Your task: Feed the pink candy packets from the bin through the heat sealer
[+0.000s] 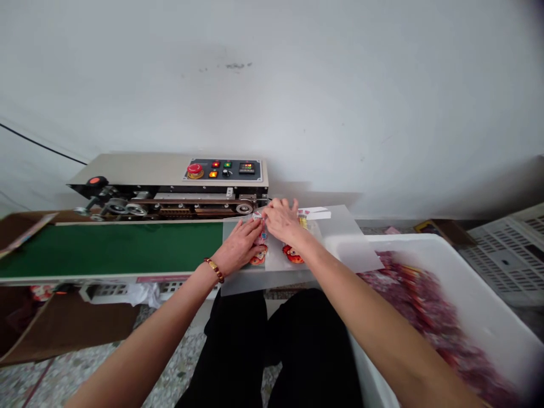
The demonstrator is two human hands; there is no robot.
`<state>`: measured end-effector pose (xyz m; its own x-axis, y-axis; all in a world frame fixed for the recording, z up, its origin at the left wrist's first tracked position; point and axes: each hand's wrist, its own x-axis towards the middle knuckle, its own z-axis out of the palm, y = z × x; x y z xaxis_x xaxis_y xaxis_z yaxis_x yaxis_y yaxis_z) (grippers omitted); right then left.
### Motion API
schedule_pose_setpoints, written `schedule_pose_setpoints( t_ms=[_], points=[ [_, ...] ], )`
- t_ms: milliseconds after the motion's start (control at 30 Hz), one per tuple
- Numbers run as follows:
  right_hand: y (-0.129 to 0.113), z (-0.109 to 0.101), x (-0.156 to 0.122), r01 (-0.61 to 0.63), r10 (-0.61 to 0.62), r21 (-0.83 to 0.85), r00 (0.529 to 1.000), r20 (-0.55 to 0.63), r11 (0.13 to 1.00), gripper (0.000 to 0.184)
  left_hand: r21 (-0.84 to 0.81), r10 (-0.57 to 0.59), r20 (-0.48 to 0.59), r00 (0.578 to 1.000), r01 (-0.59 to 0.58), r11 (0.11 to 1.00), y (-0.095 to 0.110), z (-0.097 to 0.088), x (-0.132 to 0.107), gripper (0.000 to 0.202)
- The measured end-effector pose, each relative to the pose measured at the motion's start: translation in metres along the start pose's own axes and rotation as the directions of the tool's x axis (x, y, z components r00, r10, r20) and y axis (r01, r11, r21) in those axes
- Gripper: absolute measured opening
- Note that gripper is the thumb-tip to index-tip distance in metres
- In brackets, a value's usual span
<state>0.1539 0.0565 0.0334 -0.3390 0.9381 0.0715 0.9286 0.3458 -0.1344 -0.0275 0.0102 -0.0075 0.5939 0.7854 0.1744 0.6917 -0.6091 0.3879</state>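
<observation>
A band sealer machine (170,184) stands against the wall with a green conveyor belt (110,248) in front of it. On a translucent plate (340,238) at the belt's right end lie small printed packets with red cartoon figures (293,254). My left hand (240,243), a bead bracelet on its wrist, lies fingers flat on one packet (258,258). My right hand (283,221) is curled over the packets' tops beside the sealer's intake, fingers pressed on the packet edge.
A large white tub (467,294) full of red-pink packets sits at my right. White plastic crates (505,249) stand further right. Cardboard boxes (63,328) sit on the speckled floor at left, under the belt. The sealer's control panel (223,168) shows lit lamps and a red stop button.
</observation>
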Motion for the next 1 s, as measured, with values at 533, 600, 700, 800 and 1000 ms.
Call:
schedule_pose_setpoints(
  t_ms=[533,600,700,800,1000],
  points=[
    [0.051,-0.013,-0.083,0.133,-0.132,-0.020,0.991,0.031,0.991,0.047,0.002,-0.091,0.009,0.996,0.091,0.996,-0.038,-0.024,-0.022,0.061],
    [0.042,-0.010,-0.077,0.161,-0.159,-0.037,0.986,0.050,0.986,0.048,0.019,-0.132,0.029,0.991,0.131,0.991,-0.056,-0.036,-0.038,0.061],
    [0.020,-0.005,-0.062,0.191,-0.190,-0.035,0.981,0.039,0.981,0.046,0.125,-0.231,0.003,0.973,0.229,0.965,-0.072,-0.054,-0.056,0.052],
    [-0.003,0.001,-0.051,0.205,-0.205,-0.021,0.979,-0.010,0.978,0.041,0.204,-0.256,-0.147,0.955,0.282,0.937,-0.058,-0.055,-0.052,0.037],
    [-0.003,0.000,-0.056,0.150,-0.148,0.065,0.988,-0.038,0.987,0.040,0.044,-0.076,-0.101,0.992,0.081,0.996,0.015,-0.003,-0.001,0.045]
  ],
)
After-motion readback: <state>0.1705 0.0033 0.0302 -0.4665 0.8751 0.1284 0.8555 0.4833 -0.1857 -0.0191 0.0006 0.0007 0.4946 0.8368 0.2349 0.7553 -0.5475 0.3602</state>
